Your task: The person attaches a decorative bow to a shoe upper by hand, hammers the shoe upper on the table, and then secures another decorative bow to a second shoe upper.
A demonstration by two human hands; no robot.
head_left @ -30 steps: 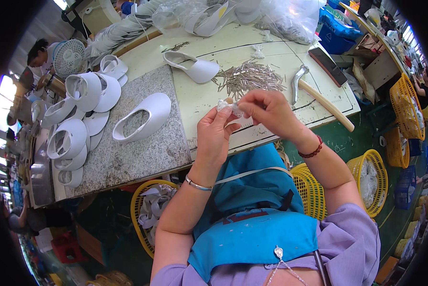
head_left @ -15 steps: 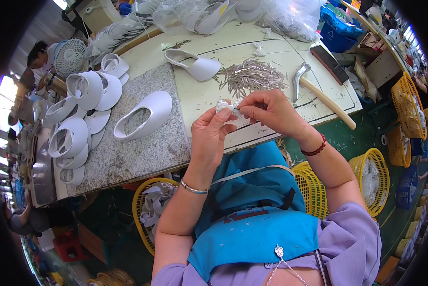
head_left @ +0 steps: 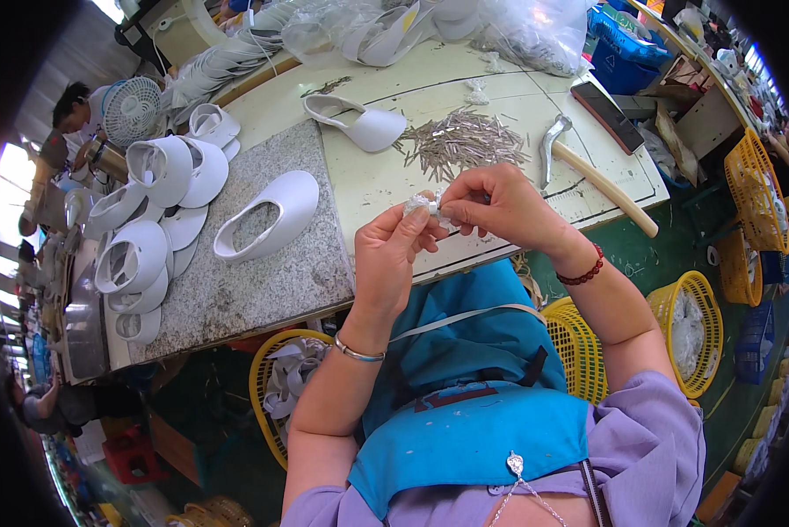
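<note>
Over the table's front edge, my left hand [head_left: 394, 237] pinches a small crumpled white piece [head_left: 423, 205], shiny and partly covered by the fingers. My right hand [head_left: 498, 204] is closed too, thumb and forefinger pressed together at the right end of that piece; anything else in the pinch is hidden. Just beyond my hands lies a heap of thin grey-brown strips [head_left: 465, 142]. To its right rests a hammer [head_left: 597, 176] with a metal head and a pale wooden handle. A white shoe upper [head_left: 271, 215] lies on the speckled stone slab [head_left: 236, 303] to the left.
Another white upper [head_left: 359, 121] sits beyond the slab, and several stacked white uppers [head_left: 135, 255] line its left side. A dark phone [head_left: 607, 117] lies at the table's right edge. Yellow baskets [head_left: 686, 334] stand below. At far left are a fan [head_left: 131, 110] and a person.
My left fingers and the white piece have shifted slightly right, closer to my right fingertips. A dark sliver seen between the hands earlier no longer shows. The table things lie as before.
</note>
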